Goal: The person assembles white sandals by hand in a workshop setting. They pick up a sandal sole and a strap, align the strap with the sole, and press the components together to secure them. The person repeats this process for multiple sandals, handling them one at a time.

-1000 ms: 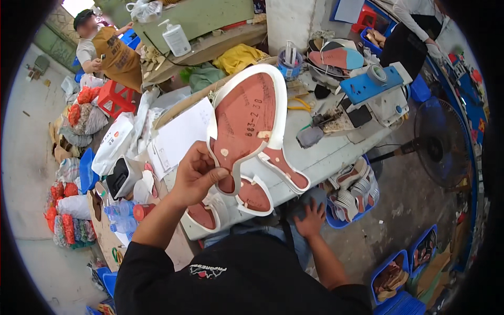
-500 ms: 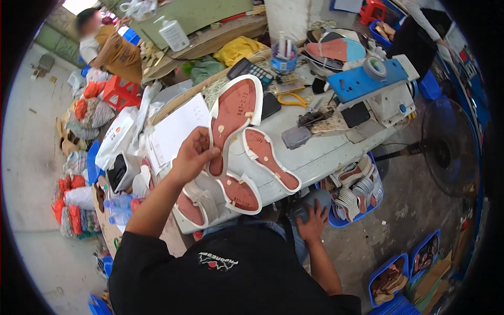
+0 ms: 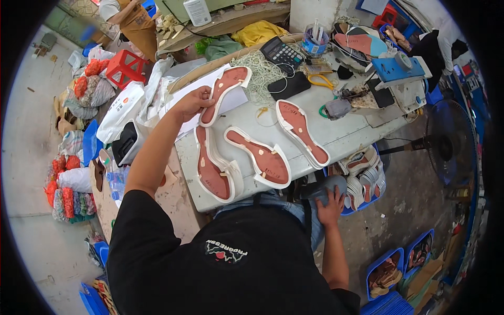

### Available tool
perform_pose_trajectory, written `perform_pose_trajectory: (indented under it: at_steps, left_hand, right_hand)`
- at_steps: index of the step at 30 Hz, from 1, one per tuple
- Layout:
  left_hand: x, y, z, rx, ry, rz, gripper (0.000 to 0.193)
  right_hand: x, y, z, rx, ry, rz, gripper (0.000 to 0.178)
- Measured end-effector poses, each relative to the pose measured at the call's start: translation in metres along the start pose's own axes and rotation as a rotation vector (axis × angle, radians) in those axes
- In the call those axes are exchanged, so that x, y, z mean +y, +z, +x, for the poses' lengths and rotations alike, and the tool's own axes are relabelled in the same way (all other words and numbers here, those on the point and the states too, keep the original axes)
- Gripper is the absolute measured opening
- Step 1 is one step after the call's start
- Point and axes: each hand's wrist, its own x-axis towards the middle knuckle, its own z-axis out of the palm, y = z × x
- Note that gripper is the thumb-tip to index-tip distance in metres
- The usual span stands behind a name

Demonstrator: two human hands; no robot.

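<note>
My left hand [image 3: 193, 104] pinches a reddish-brown insole [image 3: 228, 83] with a white rim at its narrow middle, over sheets of white paper [image 3: 237, 100] on the table. Below it, near the table's front edge, lies a stack of matching insoles [image 3: 214, 176]. To the right of that stack is another insole [image 3: 265, 160], its wide end toward me. Farther right, more insoles [image 3: 300, 128] lie one on another, slanting. My right hand [image 3: 331, 209] rests on my knee with fingers spread, holding nothing.
On the white table [image 3: 346, 128] are a calculator [image 3: 282, 55], a black phone [image 3: 290, 85], yellow-handled pliers [image 3: 320, 80], tangled string [image 3: 257, 79] and a blue-and-white machine [image 3: 396, 73]. A blue basket [image 3: 379, 195] of soles stands below. A fan [image 3: 451, 142] is at right; another person [image 3: 131, 21] is far left.
The held insole has moved farther from me, over the paper, with my left hand. My view has shifted, so the insoles on the table show more fully. My right hand stays on my knee.
</note>
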Motion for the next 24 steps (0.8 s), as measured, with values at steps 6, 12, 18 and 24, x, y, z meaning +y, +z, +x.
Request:
perform_pose_trajectory:
  at_steps: [6,12,18,24]
  left_hand:
    - [0.008,-0.037,0.033,-0.065,0.064,0.112,0.032]
    - [0.011,-0.058,0.035,-0.042,-0.037,0.525,0.035]
    - [0.037,0.015,-0.009,0.178,0.592,1.205,0.045]
    - [0.005,0.142,-0.040,-0.432,0.541,1.307,0.060]
  right_hand:
    - [-0.010,0.003,0.003,-0.044,0.019,-0.063,0.069]
    - [-0.011,0.008,0.005,-0.040,0.005,-0.075,0.070]
    - [-0.017,0.008,0.011,-0.028,-0.003,-0.058,0.068]
    - [-0.026,-0.001,0.013,-0.067,-0.059,0.013,0.064]
